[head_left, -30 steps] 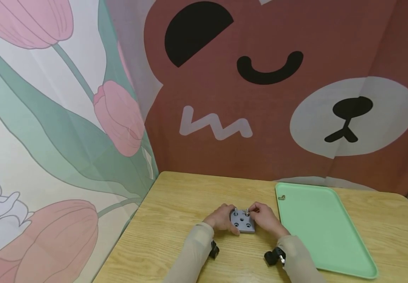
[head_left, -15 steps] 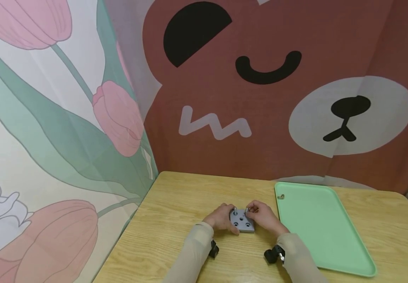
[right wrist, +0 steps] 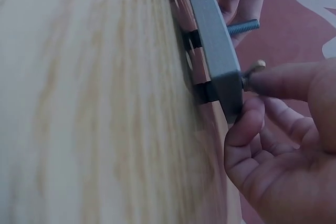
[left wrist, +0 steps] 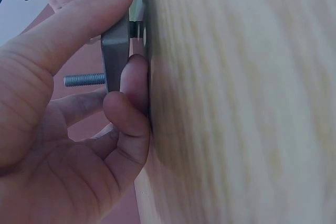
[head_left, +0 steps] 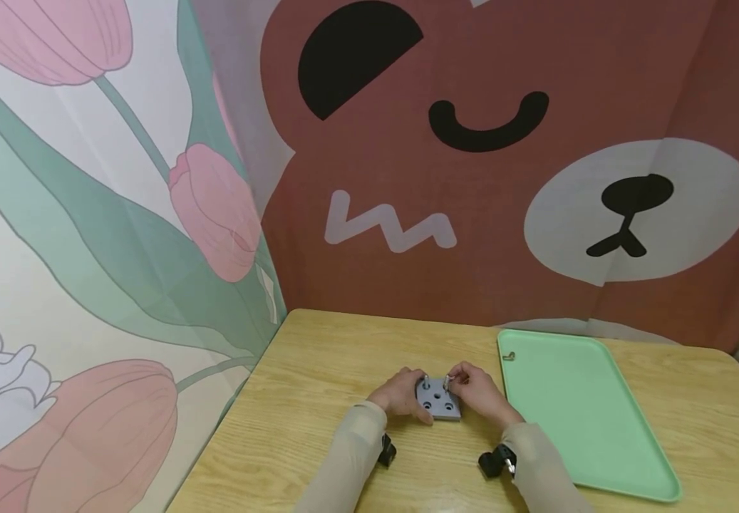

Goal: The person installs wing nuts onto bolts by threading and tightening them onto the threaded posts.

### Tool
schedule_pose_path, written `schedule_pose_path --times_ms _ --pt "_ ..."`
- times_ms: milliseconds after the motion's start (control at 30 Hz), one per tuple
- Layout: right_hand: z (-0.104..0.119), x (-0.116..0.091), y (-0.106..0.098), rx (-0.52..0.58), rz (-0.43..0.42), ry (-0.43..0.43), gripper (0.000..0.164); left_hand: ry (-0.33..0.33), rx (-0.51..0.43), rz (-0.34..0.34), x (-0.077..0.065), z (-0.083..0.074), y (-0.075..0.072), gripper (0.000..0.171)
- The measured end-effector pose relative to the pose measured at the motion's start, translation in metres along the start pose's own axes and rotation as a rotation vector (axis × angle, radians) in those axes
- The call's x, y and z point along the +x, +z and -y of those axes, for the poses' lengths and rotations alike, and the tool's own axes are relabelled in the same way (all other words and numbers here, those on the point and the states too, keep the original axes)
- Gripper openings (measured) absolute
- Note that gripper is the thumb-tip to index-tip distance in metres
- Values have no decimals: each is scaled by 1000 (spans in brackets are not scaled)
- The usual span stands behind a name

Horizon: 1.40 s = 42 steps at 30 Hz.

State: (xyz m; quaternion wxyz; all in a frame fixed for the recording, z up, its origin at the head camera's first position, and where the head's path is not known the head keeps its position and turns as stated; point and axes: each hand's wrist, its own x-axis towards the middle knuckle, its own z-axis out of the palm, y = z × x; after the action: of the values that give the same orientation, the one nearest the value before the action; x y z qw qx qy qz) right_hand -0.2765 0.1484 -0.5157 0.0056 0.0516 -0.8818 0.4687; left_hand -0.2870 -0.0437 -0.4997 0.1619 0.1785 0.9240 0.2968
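A grey metal plate (head_left: 437,411) with several holes stands slightly above the wooden table on short black feet (right wrist: 209,92). My left hand (head_left: 400,395) grips its left side, thumb on the near edge and fingers round the far one. A bare threaded stud (left wrist: 84,80) sticks up from the plate's far left corner. At the far right corner, my right hand (head_left: 477,392) pinches a small brass-coloured wing nut (right wrist: 257,65) at the other stud. Its fingers hide most of the nut, so how far it sits on the thread cannot be seen.
A light green tray (head_left: 600,420) lies right of the hands. Near its far left corner is a small brass-coloured piece (head_left: 509,356). The wooden table (head_left: 318,370) meets a printed curtain (head_left: 369,285) at the back.
The right fingers have shifted slightly about the far right stud, turning the wing nut. The left hand and the plate stay nearly in place.
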Motion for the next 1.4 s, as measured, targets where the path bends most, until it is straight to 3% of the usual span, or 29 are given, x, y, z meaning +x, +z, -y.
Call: schedule_pose_path --times_ms 100,333,500,633,767,1067,1200,1400 --pt "0 0 0 -11 2 -8 16 5 5 0 1 0 0 77" --pt "2 0 1 -24 -7 16 3 1 -9 2 1 1 1 77" --pt "5 -2 0 40 -1 28 18 5 -19 -2 0 2 1 78" --pt "3 -2 0 18 9 8 10 -2 -30 2 1 2 3 78" --pt "2 0 1 0 23 -3 15 -2 -24 5 1 1 3 77" --pt "5 -2 0 -45 -9 10 3 -5 -17 0 0 -1 1 78" --pt "2 -1 0 -27 -7 22 15 -11 -19 -2 -1 -1 0 79" --pt "-1 1 0 -11 24 -14 10 -10 -26 -2 0 -1 0 77"
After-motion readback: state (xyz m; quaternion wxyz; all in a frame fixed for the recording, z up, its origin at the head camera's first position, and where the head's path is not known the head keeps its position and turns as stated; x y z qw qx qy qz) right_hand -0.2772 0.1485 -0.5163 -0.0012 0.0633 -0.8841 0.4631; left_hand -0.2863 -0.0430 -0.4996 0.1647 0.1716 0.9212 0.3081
